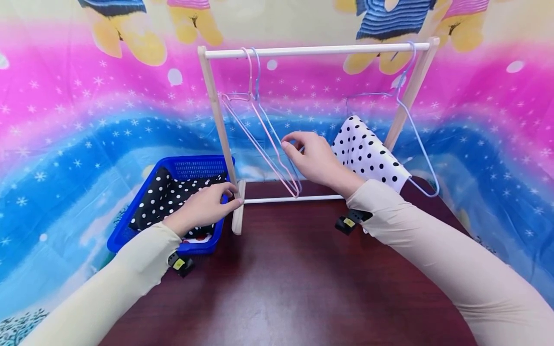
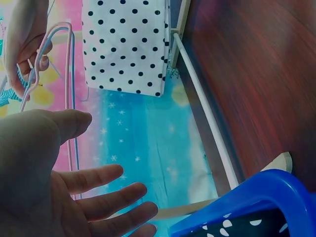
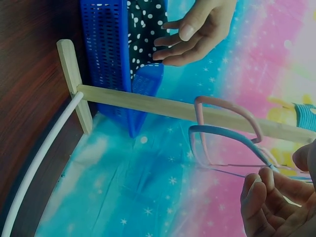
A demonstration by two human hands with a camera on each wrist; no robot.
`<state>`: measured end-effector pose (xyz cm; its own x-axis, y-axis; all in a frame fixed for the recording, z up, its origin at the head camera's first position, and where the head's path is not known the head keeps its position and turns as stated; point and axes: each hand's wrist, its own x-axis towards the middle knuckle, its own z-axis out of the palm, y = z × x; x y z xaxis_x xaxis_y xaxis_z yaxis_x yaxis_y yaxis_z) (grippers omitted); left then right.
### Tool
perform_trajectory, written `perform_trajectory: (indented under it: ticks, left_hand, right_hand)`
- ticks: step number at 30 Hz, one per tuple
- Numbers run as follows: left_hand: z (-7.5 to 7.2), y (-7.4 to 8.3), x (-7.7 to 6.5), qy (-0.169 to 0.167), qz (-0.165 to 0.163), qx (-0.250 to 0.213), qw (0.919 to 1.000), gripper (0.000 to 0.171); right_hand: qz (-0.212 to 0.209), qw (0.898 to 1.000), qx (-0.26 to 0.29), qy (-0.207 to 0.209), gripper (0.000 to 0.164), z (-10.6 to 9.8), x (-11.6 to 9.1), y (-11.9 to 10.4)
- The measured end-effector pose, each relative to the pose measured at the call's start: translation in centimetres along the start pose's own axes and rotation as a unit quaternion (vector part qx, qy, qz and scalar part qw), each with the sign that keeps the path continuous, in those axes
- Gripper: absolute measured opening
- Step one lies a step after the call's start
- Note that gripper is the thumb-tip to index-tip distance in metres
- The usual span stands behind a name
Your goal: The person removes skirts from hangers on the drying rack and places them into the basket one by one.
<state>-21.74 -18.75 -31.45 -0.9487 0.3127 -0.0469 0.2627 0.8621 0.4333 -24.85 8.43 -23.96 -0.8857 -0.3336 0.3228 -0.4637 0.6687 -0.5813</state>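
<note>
A pink hanger (image 1: 250, 79) and a blue hanger (image 1: 258, 79) hang on the rack's (image 1: 320, 50) left. Near them, the right grip (image 1: 312, 156) is loosely bent, a bit apart. The left grip (image 1: 204, 204), spread, is by the rack's left leg.

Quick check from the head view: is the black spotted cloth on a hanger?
No, the black spotted cloth lies in the blue basket beside the rack.

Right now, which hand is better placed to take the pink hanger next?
Probably the right hand: it is close to the pink hanger, while the left hand is by the blue plastic basket.
</note>
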Motion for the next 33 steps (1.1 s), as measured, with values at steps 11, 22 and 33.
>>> perform_trajectory:
  ticks: [11,22,33]
  left_hand:
    - [0.1,0.8,-0.5,0.016,0.003,-0.024,0.9996,0.050]
    - [0.6,2.2,-1.0,0.024,0.015,-0.052,0.9983,0.047]
    - [1.5,3.0,-1.4,0.030,0.027,-0.082,0.9958,0.044]
  right_hand:
    - [-0.016,0.999,0.017,0.030,0.030,-1.2,-2.4,1.1]
    - [-0.016,0.999,0.017,0.032,0.030,-1.7,-4.6,1.6]
    - [-0.018,0.999,0.008,0.034,0.028,-1.7,-6.4,2.8]
